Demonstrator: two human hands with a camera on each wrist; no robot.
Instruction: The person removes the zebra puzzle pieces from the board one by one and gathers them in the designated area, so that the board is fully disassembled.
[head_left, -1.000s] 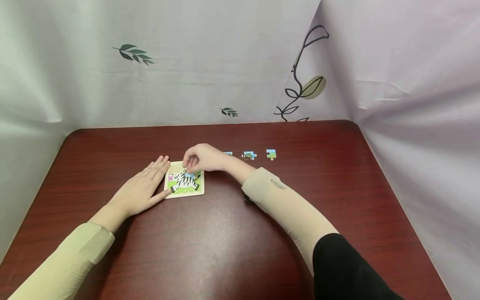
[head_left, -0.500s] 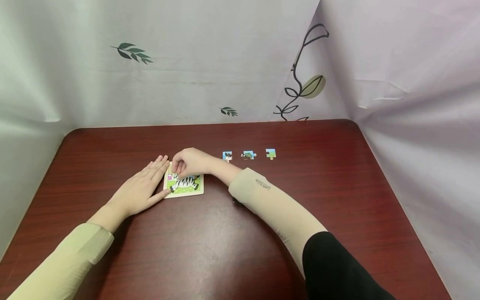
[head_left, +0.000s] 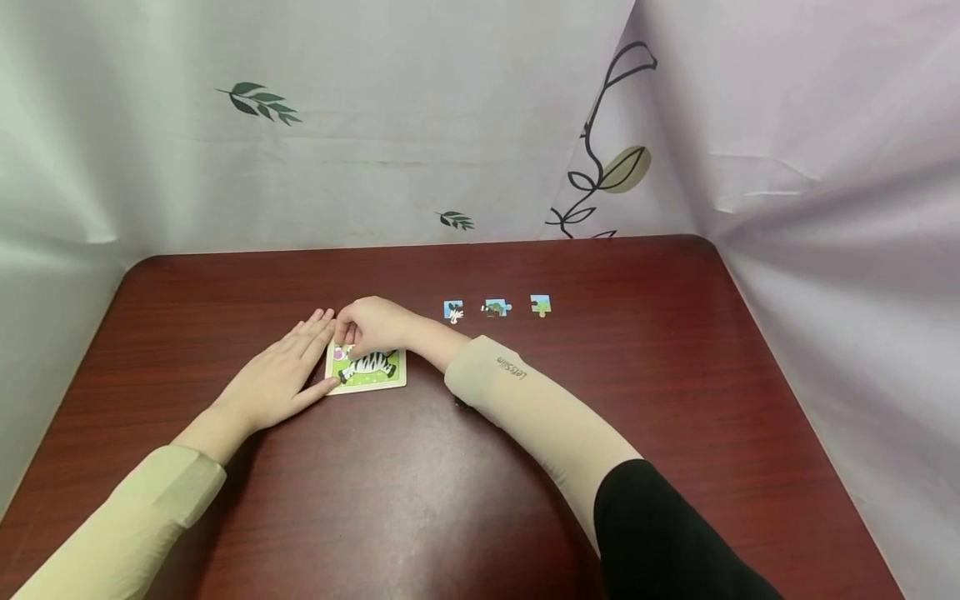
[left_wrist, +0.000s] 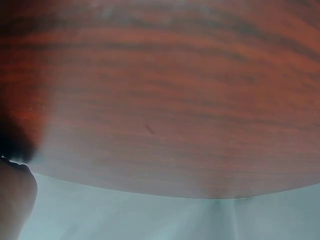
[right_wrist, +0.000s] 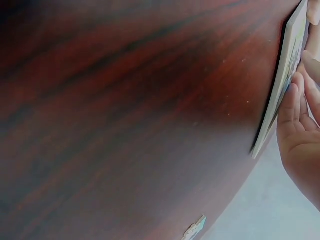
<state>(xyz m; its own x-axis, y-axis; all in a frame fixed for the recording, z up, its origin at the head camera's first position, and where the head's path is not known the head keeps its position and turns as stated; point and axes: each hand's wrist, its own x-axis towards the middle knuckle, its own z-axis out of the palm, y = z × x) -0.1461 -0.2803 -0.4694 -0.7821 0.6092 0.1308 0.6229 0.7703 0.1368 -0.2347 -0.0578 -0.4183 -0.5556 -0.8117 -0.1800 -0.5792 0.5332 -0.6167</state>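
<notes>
A small square zebra jigsaw board [head_left: 367, 387] lies on the table, its pale rim seen edge-on in the right wrist view [right_wrist: 272, 105]. Flat along its left side rests my left hand [head_left: 273, 382], fingers straight and thumb touching the lower left corner. Over the board's upper left part, my right hand [head_left: 375, 323] pinches a puzzle piece with curled fingers; the hand covers most of the piece. A bit of blue shows at these fingertips in the right wrist view. The zebra's striped body [head_left: 372, 364] shows below the hand.
Three loose pieces lie in a row right of the board: one with a zebra part [head_left: 453, 311], one blue and green [head_left: 496, 307], one with sky and grass [head_left: 541, 305]. A white curtain [head_left: 360, 150] hangs behind the dark red table [head_left: 420, 500].
My right hand has moved left across the board with the puzzle piece, from its upper middle to its upper left. This uncovered the zebra-part piece on the table. The left hand stays in place.
</notes>
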